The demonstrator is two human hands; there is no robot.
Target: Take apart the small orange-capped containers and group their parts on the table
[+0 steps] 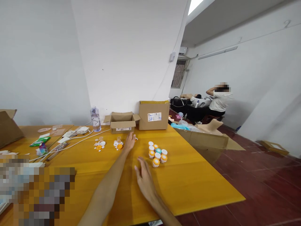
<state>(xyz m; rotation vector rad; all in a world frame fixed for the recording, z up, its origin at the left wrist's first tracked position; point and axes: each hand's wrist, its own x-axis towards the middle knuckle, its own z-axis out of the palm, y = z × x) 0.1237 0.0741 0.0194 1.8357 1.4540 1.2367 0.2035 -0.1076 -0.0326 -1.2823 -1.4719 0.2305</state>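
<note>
Reaching step, seemingly: left hand (129,143) by small parts (136,139), can't tell grip; right hand (146,184) released, beside jars (157,155). Next move likely calls for fine pinch.

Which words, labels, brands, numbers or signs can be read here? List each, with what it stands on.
None reads clearly.
Taller box: label with blue marks, too blurred.
Open box: white sticker, too small.
Bottle: dark print, too small.
Green packet: any print too blurred.
</note>
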